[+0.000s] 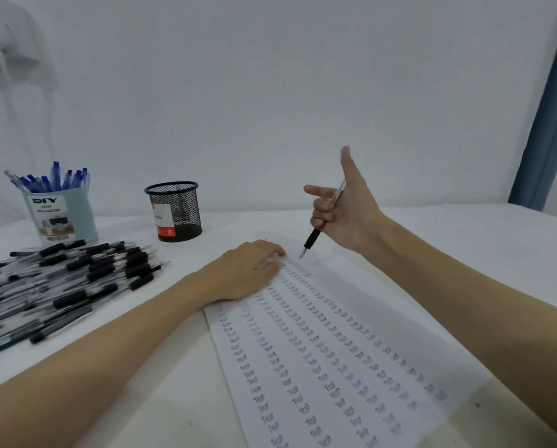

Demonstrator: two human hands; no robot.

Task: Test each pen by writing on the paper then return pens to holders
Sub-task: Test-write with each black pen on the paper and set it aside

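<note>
Pile of black-grip pens (66, 279) lay loose at table's left, pale blue holder (64, 218) of blue pens behind it, black mesh holder (174, 211) beside, left hand (244, 273) lay flat on written paper (328, 360), right hand (345, 208) curled around raised pen (323, 221), tip down just above sheet, thumb outstretched

Single head-worn view, wide-angle, looking forward and down over a white table (464, 227) toward a blank wall. Both forearms enter from the bottom edge, so the camera sits close, just behind and above the hands. Right hand (348, 208) is near frame centre, left hand (248, 273) just below-left of it on the paper (319, 367), which runs from the hands to the bottom edge. Far left of the left hand: pen pile (63, 286), blue holder (62, 211), mesh holder (175, 210). Edges bend slightly from lens distortion. No second view to overlap.
</note>
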